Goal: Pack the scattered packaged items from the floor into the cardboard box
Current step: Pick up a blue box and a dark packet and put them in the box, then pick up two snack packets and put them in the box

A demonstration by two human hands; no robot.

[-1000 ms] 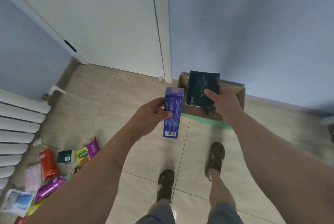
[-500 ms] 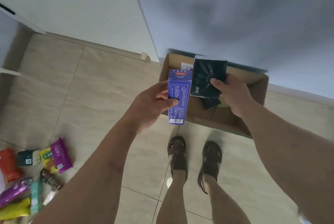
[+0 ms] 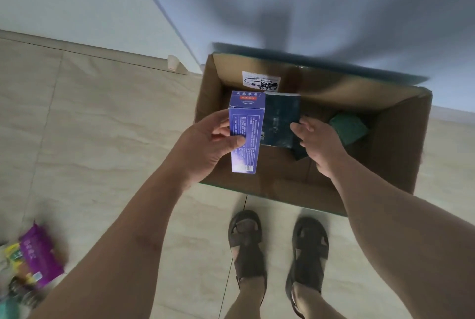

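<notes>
The left hand [image 3: 205,143] is gripping a tall purple box [image 3: 245,131], thumb on the front and fingers curled behind. It is holding it upright over the near left edge of the brown cardboard box [image 3: 395,159]. The right hand [image 3: 317,140] is pinching a flat, dark, shiny packet [image 3: 280,119] above the open box. A crinkly green packet [image 3: 348,125] is lying inside. More bright wrapped packs [image 3: 38,254] are sitting on the smooth tile floor [image 3: 102,125].

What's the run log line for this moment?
left hand: holds blue carton | right hand: holds dark packet | both over cardboard box
</notes>
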